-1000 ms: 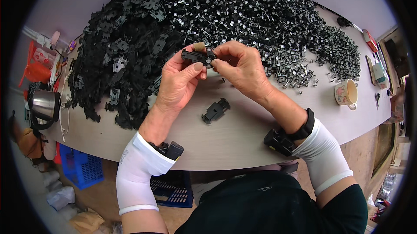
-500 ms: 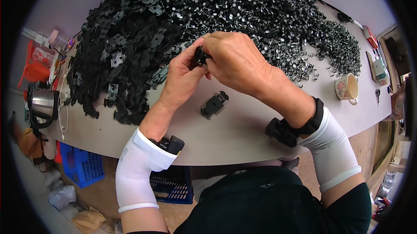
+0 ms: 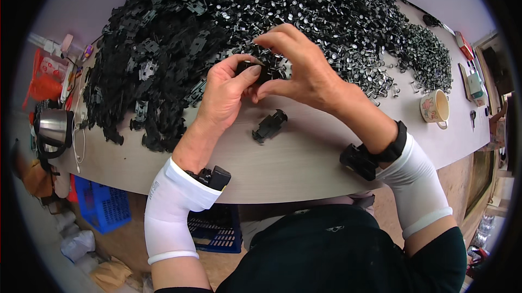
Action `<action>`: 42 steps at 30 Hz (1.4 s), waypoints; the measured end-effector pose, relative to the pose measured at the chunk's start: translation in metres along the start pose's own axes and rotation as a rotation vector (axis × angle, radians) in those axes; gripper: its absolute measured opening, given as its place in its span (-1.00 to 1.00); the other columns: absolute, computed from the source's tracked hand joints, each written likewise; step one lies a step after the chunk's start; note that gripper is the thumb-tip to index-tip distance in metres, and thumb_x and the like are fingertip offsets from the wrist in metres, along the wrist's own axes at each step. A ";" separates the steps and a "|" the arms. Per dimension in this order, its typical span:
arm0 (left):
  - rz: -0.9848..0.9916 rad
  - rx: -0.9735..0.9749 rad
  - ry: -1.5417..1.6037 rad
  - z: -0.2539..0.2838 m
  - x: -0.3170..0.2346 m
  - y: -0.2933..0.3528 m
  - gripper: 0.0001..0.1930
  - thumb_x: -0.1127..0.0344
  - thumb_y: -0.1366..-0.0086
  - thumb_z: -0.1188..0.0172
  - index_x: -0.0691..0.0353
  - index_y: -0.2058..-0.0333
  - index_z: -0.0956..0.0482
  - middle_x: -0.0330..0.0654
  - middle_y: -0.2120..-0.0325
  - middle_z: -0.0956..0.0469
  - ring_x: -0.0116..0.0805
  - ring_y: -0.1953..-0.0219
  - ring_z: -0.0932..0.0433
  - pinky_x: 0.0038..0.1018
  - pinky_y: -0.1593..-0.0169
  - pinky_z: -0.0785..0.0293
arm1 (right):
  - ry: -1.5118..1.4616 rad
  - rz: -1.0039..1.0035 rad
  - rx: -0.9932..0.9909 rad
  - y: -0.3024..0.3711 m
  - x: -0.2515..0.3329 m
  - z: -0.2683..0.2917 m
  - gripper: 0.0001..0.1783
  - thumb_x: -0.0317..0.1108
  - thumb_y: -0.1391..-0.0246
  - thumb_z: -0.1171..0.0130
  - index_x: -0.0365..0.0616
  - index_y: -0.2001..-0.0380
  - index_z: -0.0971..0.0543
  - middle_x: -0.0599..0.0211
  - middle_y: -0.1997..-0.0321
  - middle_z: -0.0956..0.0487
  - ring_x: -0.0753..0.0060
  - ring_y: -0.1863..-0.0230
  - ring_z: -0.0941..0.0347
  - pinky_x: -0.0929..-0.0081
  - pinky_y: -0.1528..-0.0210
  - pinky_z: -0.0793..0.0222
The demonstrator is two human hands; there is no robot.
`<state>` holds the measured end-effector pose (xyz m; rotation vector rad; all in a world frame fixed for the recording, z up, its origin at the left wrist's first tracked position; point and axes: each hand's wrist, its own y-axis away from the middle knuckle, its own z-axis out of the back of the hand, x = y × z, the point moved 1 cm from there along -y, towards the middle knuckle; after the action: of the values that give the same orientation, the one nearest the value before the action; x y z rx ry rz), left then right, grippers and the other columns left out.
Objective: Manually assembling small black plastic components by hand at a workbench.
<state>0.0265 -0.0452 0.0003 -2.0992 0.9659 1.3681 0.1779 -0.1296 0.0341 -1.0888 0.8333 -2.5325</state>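
Over the middle of the table, my left hand (image 3: 224, 90) pinches a small black plastic part (image 3: 248, 66) between thumb and fingers; much of it is hidden. My right hand (image 3: 307, 72) is open just to the right of it, thumb and fingers spread wide. A similar black toy-chassis-like piece (image 3: 270, 126) lies by itself on the pale table (image 3: 293, 168), below my hands. Beyond my left hand spreads a heap of flat black plastic pieces (image 3: 163, 37). Behind my right hand is a heap of small wheels on metal axles (image 3: 348, 21).
On the right stands a patterned mug (image 3: 434, 109), with a pair of small black-handled scissors (image 3: 473, 119) farther out. A steel kettle (image 3: 54, 130) and white cable (image 3: 79, 149) are at the left edge. Blue crates (image 3: 103, 203) sit below the table.
My right hand has come off the held part and opened, its fingers spreading upward. My left hand still grips the part, shifted slightly.
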 end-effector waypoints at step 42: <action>0.129 0.370 -1.142 -0.009 -0.028 0.003 -0.79 0.40 0.07 -0.39 0.34 0.47 -0.55 -0.30 0.64 -0.45 -0.58 0.58 -0.36 -0.65 0.49 -0.29 | -0.301 0.098 0.656 0.047 0.064 -0.006 -0.74 -0.43 -0.01 -0.11 -0.26 0.20 -0.42 0.08 0.34 -0.44 -0.03 0.29 -0.44 0.18 0.29 -0.38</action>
<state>0.0218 -0.0449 0.0293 -0.7331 0.7319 1.8818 0.1299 -0.1929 0.0400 -1.1083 -0.0336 -2.2155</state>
